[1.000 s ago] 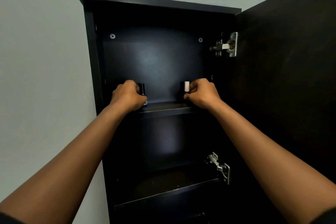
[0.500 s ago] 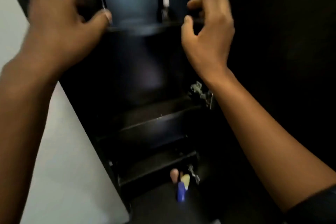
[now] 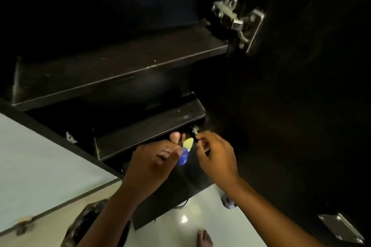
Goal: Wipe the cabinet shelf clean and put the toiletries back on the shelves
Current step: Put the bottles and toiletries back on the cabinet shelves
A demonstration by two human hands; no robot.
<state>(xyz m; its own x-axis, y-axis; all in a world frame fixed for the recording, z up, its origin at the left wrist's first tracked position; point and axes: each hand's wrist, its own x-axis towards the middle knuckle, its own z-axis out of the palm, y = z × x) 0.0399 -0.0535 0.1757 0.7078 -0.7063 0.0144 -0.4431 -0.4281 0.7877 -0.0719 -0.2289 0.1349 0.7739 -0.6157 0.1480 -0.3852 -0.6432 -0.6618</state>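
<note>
Both my hands are low, below the black cabinet's bottom shelf (image 3: 150,126). A cluster of toiletries stands there on a dark surface (image 3: 170,196): a blue bottle (image 3: 183,158) with a yellow cap, a pink-topped item (image 3: 174,136) behind it, and a small silver-capped bottle (image 3: 194,130). The fingers of my left hand (image 3: 154,160) curl against the blue bottle's left side. My right hand (image 3: 215,156) pinches thumb and forefinger at the small silver-capped bottle. The shelf above (image 3: 120,62) is bare, with a few pale specks.
The open cabinet door (image 3: 301,86) fills the right side, with a metal hinge (image 3: 236,22) at the top and a metal plate (image 3: 341,228) low down. White floor tiles, my bare foot (image 3: 204,238) and a small object (image 3: 227,201) lie below.
My view has tilted down from the top shelf. Both hands let go of the bottles placed up there and dropped to the toiletries below the cabinet.
</note>
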